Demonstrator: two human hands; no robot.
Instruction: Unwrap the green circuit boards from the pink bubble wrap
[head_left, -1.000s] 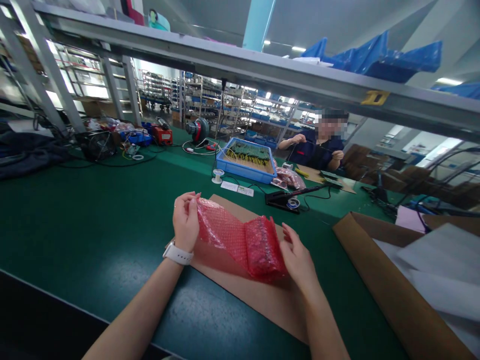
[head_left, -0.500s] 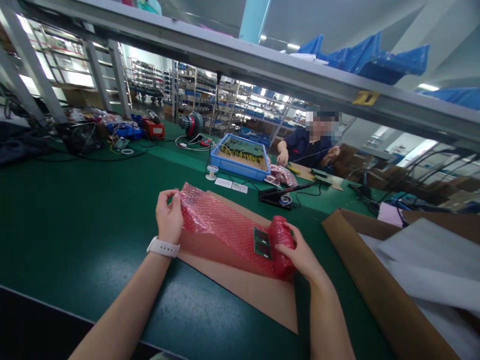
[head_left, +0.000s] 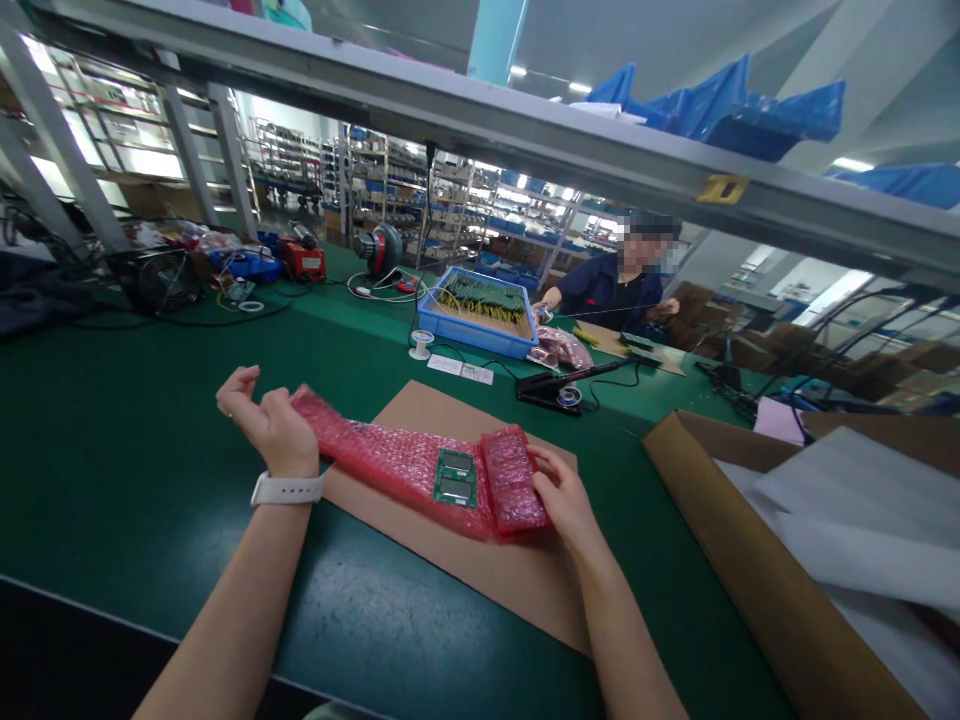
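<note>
A strip of red bubble wrap lies over a brown cardboard sheet, its left end lifted. On the strip rests a green circuit board with two dark rectangular parts. Right beside the board, the wrap forms a thick folded bundle. My right hand grips this bundle at its right edge, thumb on top. My left hand is raised by the strip's left end, fingers apart and partly curled, with nothing seen in them.
Behind stands a blue tray of boards, near a soldering iron in its stand and a solder spool. An open carton with white sheets is at right. A co-worker sits across the table.
My left hand has moved left and let go of the wrap's end. The bundle, the board and my right hand have shifted left, and the wrap lies flatter.
</note>
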